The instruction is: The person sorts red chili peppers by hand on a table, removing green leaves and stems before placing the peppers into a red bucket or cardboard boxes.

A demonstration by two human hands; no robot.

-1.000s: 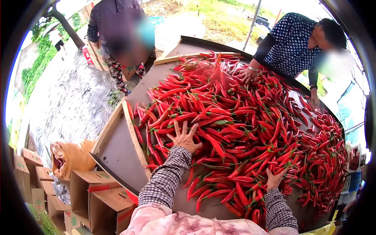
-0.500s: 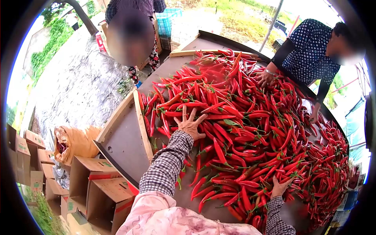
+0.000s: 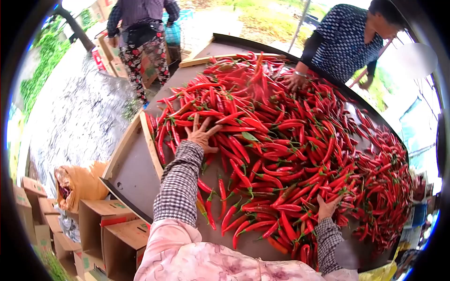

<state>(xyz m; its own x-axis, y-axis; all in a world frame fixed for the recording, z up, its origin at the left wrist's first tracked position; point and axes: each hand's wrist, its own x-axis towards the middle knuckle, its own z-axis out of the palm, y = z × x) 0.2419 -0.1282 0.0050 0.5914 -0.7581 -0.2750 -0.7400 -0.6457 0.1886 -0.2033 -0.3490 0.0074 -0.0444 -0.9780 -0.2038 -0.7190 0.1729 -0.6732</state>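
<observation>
Red chili peppers [image 3: 281,173] with green stems lie heaped over a grey tabletop [image 3: 133,157]. My left hand [image 3: 201,136] rests on the left side of the heap, palm down, its fingers spread over the peppers. At the near edge of the heap, my right hand [image 3: 328,207] touches peppers with its thumb and fingers apart. Some of its fingertips are hard to make out among the pods. Several loose peppers lie on bare tabletop below my left hand. A green leaf [image 3: 249,136] sits on the heap to the right of that hand.
Wooden strips [image 3: 151,143] edge the table at left. Across it, a co-worker [image 3: 344,42] in a dotted top has one hand in the peppers. Another person [image 3: 143,42] stands beyond the far left corner. Open cardboard boxes [image 3: 124,234] and an orange sack [image 3: 89,185] stand at lower left.
The view has shifted, so the table appears further left. My left hand stays spread on the peppers. The co-worker's farther hand has lifted off the heap, and the person behind has straightened up.
</observation>
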